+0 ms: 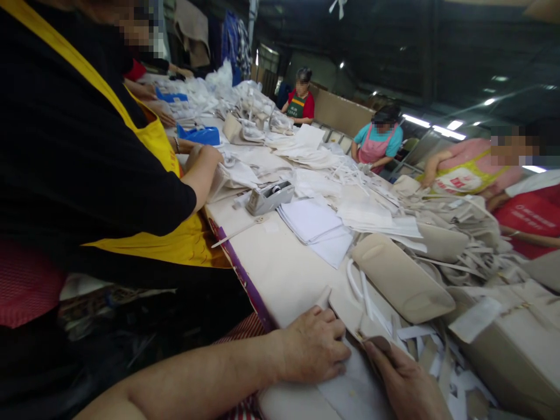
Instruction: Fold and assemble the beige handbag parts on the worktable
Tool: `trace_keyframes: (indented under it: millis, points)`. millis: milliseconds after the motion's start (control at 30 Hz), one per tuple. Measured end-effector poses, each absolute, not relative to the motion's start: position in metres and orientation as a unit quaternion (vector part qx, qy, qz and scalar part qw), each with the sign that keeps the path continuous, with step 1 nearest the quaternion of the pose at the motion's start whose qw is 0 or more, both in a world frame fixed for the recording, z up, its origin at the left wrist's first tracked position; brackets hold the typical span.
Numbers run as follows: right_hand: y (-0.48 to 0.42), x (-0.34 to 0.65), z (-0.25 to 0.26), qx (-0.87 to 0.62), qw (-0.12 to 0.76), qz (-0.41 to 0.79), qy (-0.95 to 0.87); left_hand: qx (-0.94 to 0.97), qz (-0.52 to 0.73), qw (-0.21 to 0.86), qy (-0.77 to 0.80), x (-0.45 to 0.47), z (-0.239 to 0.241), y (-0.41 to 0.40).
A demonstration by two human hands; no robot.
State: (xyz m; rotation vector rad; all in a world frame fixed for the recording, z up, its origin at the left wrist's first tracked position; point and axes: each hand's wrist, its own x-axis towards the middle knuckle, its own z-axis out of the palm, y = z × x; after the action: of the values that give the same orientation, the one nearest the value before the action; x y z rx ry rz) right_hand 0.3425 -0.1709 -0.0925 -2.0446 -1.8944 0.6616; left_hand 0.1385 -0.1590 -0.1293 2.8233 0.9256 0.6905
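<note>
At the near edge of the long desk (284,274), the person's left hand (312,345) lies knuckles up, fingers curled down and pressing on a white sheet (350,385) spread over the desk edge. Just beside it, the right hand (405,382) pinches the corner of a small beige leather piece (350,312), thumb on top; the piece rests partly on the white sheet, between the two hands. Behind it lies a padded beige panel (400,280) with white strips beside it, and a stack of white paper sheets (317,224) further back. A grey tape dispenser (269,197) stands near the arm of a co-worker in a yellow apron (153,140), who stands close on the left. More people sit across the desk among heaps of pale cut pieces.
</note>
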Motion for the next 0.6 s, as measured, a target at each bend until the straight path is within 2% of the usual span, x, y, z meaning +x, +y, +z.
trace_keyframes:
  millis: [300, 433, 600]
  points:
    - [-0.171, 0.352, -0.103, -0.696, 0.142, 0.242, -0.661, 0.921, 0.243, 0.052, 0.3, 0.137, -0.13, -0.158]
    - [-0.173, 0.35, -0.101, -0.676, 0.143, 0.192, -0.697, 0.921, 0.243, 0.051, 0.299, 0.137, -0.132, -0.159]
    - [-0.176, 0.346, -0.103, -0.597, 0.184, 0.08, -0.777, 0.921, 0.238, 0.047, 0.303, 0.137, -0.133, -0.159]
